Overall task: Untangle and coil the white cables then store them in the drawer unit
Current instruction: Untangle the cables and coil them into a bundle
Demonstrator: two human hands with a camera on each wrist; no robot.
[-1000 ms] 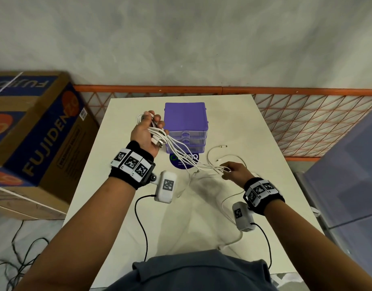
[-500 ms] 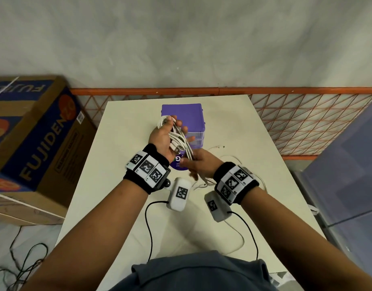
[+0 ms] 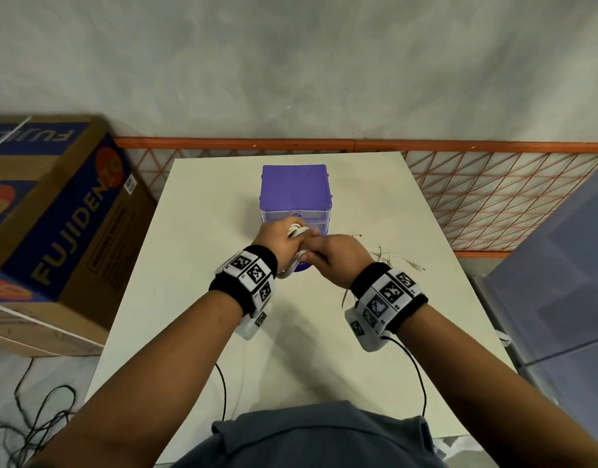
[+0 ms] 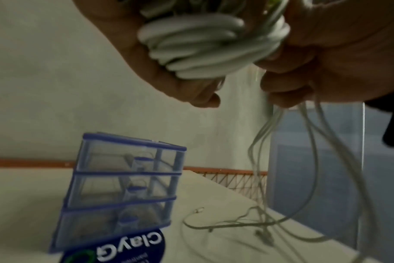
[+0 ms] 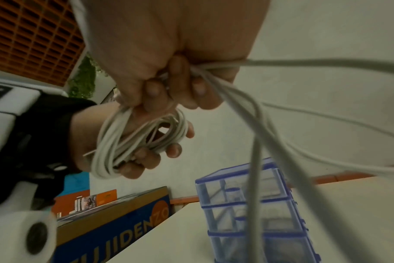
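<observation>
hands [image 3: 302, 246] now lower, drawer unit [image 3: 295, 194] behind, cardboard box [image 3: 54, 211] left

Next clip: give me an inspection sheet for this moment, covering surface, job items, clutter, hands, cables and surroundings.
Surface: white table, bare in front.
Job items: purple drawer unit at the far edge, drawers closed.
Clutter: round blue label by the unit.
Hands: left hand grips the coil; right hand grips loose strands.
Cables: white, partly coiled; tails trail on the table. Black leads run from the wrist cameras.
Surroundings: cardboard box left, orange mesh fence behind, black cords on the floor.
</observation>
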